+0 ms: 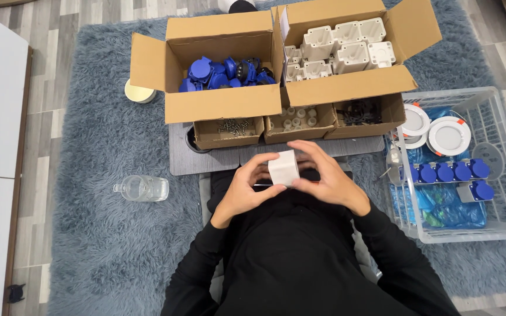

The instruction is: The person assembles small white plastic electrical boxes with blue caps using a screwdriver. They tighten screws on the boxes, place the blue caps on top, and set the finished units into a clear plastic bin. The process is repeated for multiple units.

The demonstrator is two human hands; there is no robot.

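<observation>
Hands: your left hand (246, 188) and right hand (327, 178) both have their grip clamped on the white plastic box (283, 168), held between them above your lap, just in front of three small cardboard trays (293, 124) and well left of the wire basket (502, 225).

white block (283, 168), blue caps (226, 72), grey rug (106, 234)

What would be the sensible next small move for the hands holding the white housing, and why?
Probably a reach by the right hand to the blue covers in the open box, while the left hand steadies the white housing. Both hands cup the housing, which shows no blue part yet, whereas the finished units in the wire basket carry blue covers.
</observation>
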